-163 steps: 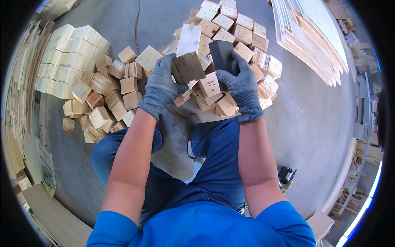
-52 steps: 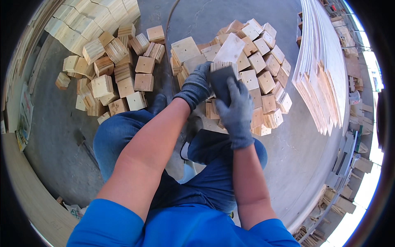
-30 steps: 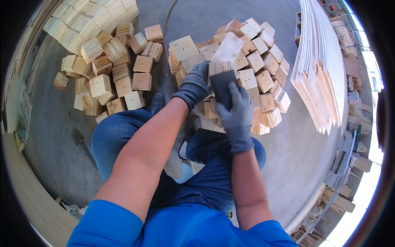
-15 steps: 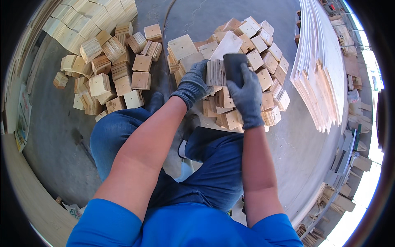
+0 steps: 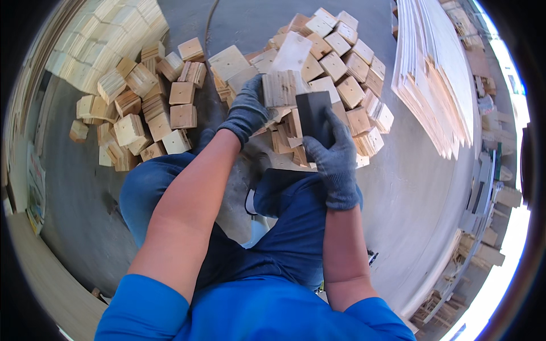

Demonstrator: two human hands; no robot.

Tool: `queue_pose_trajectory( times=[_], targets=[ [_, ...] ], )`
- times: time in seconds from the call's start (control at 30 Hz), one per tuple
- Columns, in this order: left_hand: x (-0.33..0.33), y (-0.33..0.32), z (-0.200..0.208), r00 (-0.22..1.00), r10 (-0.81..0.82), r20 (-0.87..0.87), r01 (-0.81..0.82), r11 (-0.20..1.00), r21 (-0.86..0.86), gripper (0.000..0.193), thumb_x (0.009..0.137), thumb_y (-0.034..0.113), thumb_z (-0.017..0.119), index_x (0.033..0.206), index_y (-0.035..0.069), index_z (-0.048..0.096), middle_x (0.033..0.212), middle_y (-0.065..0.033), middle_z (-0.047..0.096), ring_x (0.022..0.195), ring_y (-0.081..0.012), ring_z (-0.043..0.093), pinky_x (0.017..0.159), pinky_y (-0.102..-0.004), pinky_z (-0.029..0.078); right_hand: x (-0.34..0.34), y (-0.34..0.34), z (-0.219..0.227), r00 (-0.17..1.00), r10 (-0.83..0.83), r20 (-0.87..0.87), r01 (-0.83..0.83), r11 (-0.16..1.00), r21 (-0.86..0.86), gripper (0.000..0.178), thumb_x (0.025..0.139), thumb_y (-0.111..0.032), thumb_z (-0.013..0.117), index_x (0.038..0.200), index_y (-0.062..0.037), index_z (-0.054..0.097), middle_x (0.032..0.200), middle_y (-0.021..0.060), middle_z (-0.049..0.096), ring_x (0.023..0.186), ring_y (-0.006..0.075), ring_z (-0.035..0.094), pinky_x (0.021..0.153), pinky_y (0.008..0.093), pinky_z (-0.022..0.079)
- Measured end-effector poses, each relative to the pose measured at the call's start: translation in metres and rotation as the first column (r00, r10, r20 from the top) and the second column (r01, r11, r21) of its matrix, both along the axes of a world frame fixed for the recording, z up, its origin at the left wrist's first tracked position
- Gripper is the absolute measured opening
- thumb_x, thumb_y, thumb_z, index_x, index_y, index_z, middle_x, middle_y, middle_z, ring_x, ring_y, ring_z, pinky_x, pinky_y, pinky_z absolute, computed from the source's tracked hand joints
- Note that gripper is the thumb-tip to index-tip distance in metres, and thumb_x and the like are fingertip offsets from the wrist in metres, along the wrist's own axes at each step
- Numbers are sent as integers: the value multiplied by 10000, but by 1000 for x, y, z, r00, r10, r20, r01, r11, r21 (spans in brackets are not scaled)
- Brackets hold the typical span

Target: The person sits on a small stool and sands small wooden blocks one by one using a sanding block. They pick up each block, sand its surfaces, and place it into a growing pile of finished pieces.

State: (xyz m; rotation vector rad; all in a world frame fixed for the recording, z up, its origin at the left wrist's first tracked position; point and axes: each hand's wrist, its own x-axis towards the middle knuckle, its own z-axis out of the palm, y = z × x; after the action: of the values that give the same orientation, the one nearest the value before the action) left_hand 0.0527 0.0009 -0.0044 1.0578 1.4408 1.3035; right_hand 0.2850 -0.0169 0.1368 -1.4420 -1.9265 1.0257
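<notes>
My left hand (image 5: 248,111), in a grey knitted glove, grips a layered plywood block (image 5: 279,89) by its left side. The block is held up over a heap of similar wooden blocks, its striped edge face showing. My right hand (image 5: 336,156), gloved the same way, is closed around a flat black rectangular block (image 5: 313,116). Its fingers curl over the right and lower edges of that block. The black block overlaps the lower right corner of the plywood block in the view; whether they touch I cannot tell.
A heap of drilled wooden blocks (image 5: 347,74) lies under and beyond my hands. Another loose heap (image 5: 142,108) is on the left, with neatly stacked plywood pieces (image 5: 108,42) behind it. Tall plywood sheets (image 5: 432,74) stand at the right. A dark hose (image 5: 210,23) crosses the concrete floor.
My right hand and the black block have moved nearer to me, off the plywood block's upper right side toward its lower corner. The plywood block now shows more of its edge face.
</notes>
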Motion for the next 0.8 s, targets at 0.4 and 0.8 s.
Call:
queue_pose_trajectory(
  times=[0.4,0.8],
  targets=[
    [-15,-20,31,765,181,-618,-201,979,38,1001,761,75,833,1653,41,381,1491,-205,541,1310,-335,602,1135,-405,517,-14,11,-1,999,-12,32,7,990,138,791,812,-271,913,1505,-40,609,1375,224,671,1244,399,662,1093,470,527],
    [-45,-95,181,916,10,402,55,987,-152,598,1033,83,715,1583,-10,501,1523,-155,580,1368,-261,614,1138,-377,542,-49,-13,27,969,177,-172,-139,967,213,894,787,-277,926,1543,6,542,1413,248,627,1304,412,628,1137,454,509]
  ],
)
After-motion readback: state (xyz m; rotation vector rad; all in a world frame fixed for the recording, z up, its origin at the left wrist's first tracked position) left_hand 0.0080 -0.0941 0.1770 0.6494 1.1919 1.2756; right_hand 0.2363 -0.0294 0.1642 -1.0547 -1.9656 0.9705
